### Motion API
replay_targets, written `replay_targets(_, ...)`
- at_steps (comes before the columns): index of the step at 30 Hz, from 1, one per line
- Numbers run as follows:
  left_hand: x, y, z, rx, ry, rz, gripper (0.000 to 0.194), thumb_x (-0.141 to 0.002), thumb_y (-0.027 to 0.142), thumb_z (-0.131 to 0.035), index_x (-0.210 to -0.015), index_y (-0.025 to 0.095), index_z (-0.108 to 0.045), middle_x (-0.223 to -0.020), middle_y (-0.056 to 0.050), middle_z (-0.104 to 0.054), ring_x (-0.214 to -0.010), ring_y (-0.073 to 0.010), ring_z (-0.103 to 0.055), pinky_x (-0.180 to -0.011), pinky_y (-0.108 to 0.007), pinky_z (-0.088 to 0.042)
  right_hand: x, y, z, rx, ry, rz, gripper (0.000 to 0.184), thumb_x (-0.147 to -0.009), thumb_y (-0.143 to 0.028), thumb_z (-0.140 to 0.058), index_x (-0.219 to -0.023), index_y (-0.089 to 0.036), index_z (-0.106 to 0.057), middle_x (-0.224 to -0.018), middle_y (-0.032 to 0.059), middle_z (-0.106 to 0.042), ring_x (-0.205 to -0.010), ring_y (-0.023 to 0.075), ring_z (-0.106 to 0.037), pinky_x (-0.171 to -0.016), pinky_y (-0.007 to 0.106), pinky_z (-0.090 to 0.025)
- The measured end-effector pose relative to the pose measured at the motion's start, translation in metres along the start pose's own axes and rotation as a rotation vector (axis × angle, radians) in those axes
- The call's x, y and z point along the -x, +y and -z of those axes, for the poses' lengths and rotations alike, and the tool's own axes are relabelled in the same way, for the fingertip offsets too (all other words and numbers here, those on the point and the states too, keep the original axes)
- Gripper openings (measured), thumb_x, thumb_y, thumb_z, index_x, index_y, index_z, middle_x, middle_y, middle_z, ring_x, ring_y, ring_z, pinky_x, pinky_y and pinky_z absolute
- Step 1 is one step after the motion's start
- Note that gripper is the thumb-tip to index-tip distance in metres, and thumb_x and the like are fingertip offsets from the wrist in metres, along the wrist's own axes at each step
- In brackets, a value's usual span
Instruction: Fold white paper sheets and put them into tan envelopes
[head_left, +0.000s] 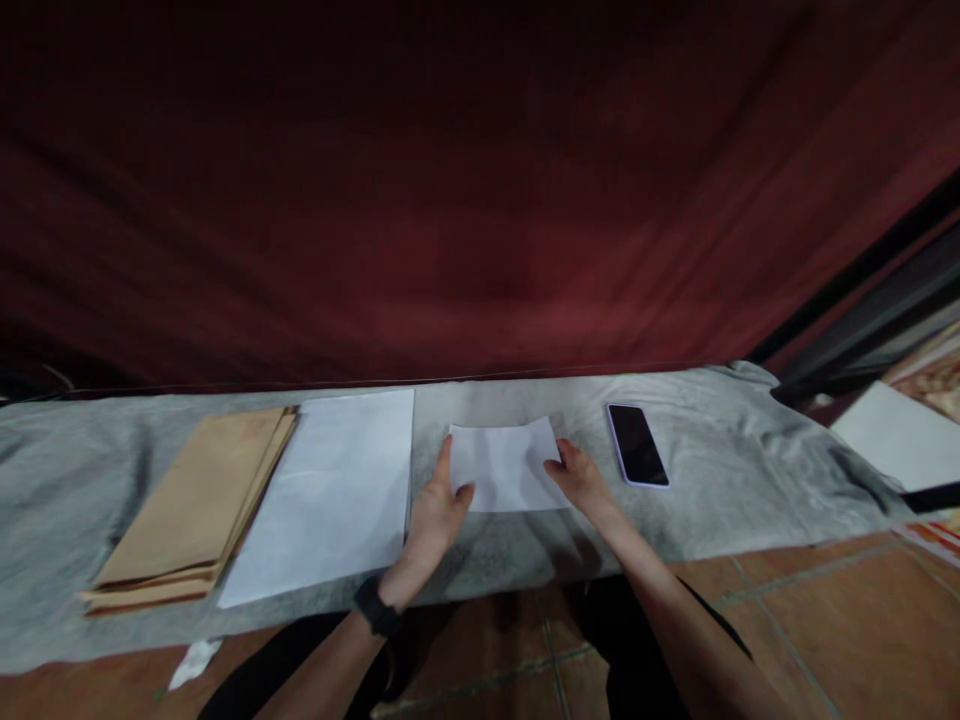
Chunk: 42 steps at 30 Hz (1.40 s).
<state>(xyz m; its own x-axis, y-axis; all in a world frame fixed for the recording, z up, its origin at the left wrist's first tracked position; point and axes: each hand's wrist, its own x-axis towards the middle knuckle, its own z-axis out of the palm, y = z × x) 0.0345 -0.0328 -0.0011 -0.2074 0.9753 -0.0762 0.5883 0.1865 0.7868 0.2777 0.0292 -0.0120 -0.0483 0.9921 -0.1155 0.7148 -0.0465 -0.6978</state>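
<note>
A small sheet of white paper (pixel 504 468) sits low over the grey cloth in front of me, its far corners slightly raised. My left hand (pixel 436 507) grips its left side, with the index finger along the edge and the thumb over the near left corner. At the right edge, my right hand (pixel 583 482) pinches the sheet between the thumb and curled fingers. To the left of my left hand lies a pile of larger white paper sheets (pixel 337 485). A smartphone (pixel 637 445) with a dark screen and pale purple case rests beyond my right hand.
A stack of brown paper envelopes or bags (pixel 187 490) lies at the left on the grey cloth (pixel 720 460). Dark red fabric (pixel 480 230) hangs behind. A white scrap (pixel 196 662) lies on the tiled floor (pixel 840 620). A white panel (pixel 904 435) stands far right.
</note>
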Motion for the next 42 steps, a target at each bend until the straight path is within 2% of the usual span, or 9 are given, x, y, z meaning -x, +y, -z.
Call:
replay_targets(3,0.010,0.009,0.000,-0.362,-0.121,-0.012,0.058,-0.090,0.023,-0.058,-0.147,0.021,-0.047,-0.135,-0.013,-0.066,-0.110,-0.0311,-0.070,-0.095,-0.043,-0.053,0.004,0.002,-0.001,0.249,0.046,0.029,0.030,-0.088,-0.019,-0.056,-0.117,-0.017,-0.064,-0.095,0.0112,-0.073,-0.088,0.0276,-0.070,-0.076,0.035,-0.048)
replay_targets(6,0.017,0.015,0.002,-0.583,-0.150,-0.039,0.048,-0.094,0.027,-0.055,-0.141,0.021,-0.054,-0.126,-0.012,-0.071,-0.104,-0.0298,-0.072,-0.088,-0.041,-0.055,0.009,0.003,-0.003,0.353,0.099,0.088,0.042,-0.092,-0.021,-0.051,-0.132,-0.011,-0.056,-0.104,0.0168,-0.072,-0.095,0.0310,-0.069,-0.081,0.038,-0.049)
replay_targets(10,0.027,0.016,0.002,-0.780,-0.078,-0.155,0.045,-0.097,0.032,-0.051,-0.139,0.017,-0.055,-0.116,-0.014,-0.073,-0.100,-0.0291,-0.070,-0.085,-0.040,-0.055,0.009,0.004,-0.010,0.391,0.257,0.312,0.052,-0.096,-0.029,-0.046,-0.146,-0.011,-0.044,-0.133,0.0202,-0.060,-0.122,0.0321,-0.058,-0.101,0.046,-0.048)
replay_targets(13,0.032,0.012,-0.001,-0.897,0.026,-0.240,0.045,-0.099,0.034,-0.047,-0.137,0.013,-0.057,-0.117,-0.019,-0.070,-0.107,-0.0336,-0.067,-0.091,-0.048,-0.052,0.011,0.003,-0.026,0.311,0.211,0.476,0.052,-0.101,-0.033,-0.038,-0.150,-0.015,-0.040,-0.149,0.0172,-0.049,-0.137,0.0277,-0.048,-0.109,0.047,-0.045)
replay_targets(17,0.029,0.005,-0.009,-0.891,0.120,-0.400,0.047,-0.100,0.031,-0.041,-0.140,0.010,-0.053,-0.146,-0.020,-0.054,-0.138,-0.0358,-0.047,-0.115,-0.056,-0.034,0.023,0.000,-0.051,0.365,0.102,0.572,0.054,-0.104,-0.037,-0.034,-0.154,-0.017,-0.036,-0.159,0.0142,-0.040,-0.147,0.0252,-0.037,-0.117,0.048,-0.036)
replay_targets(20,0.025,0.000,-0.022,-0.812,0.048,-0.581,0.049,-0.101,0.029,-0.037,-0.147,0.013,-0.045,-0.162,-0.012,-0.037,-0.152,-0.0285,-0.026,-0.124,-0.049,-0.022,0.032,-0.003,-0.062,0.473,0.071,0.579,0.054,-0.105,-0.036,-0.034,-0.155,-0.015,-0.037,-0.161,0.0134,-0.036,-0.150,0.0261,-0.032,-0.121,0.050,-0.028)
replay_targets(22,0.023,-0.004,-0.032,-0.767,-0.006,-0.651,0.052,-0.101,0.029,-0.035,-0.151,0.012,-0.039,-0.164,-0.011,-0.033,-0.154,-0.0252,-0.023,-0.126,-0.047,-0.020,0.036,-0.005,-0.064,0.538,0.062,0.578,0.053,-0.106,-0.033,-0.031,-0.155,-0.014,-0.037,-0.162,0.0131,-0.034,-0.151,0.0259,-0.029,-0.123,0.050,-0.024)
replay_targets(28,0.021,-0.014,-0.050,-0.712,-0.034,-0.667,0.058,-0.101,0.030,-0.034,-0.155,0.008,-0.029,-0.165,-0.014,-0.028,-0.154,-0.0223,-0.020,-0.127,-0.046,-0.018,0.039,-0.004,-0.062,0.614,0.083,0.586,0.052,-0.107,-0.031,-0.028,-0.156,-0.014,-0.035,-0.163,0.0112,-0.032,-0.153,0.0242,-0.024,-0.124,0.048,-0.020)
replay_targets(42,0.023,-0.007,-0.045,-0.713,-0.058,-0.627,0.060,-0.098,0.033,-0.040,-0.153,0.009,-0.033,-0.163,-0.017,-0.032,-0.153,-0.0261,-0.024,-0.125,-0.049,-0.019,0.028,0.022,-0.039,0.605,0.128,0.490,0.057,-0.106,-0.042,-0.030,-0.155,-0.013,-0.036,-0.161,0.0147,-0.035,-0.148,0.0280,-0.034,-0.120,0.049,-0.028)
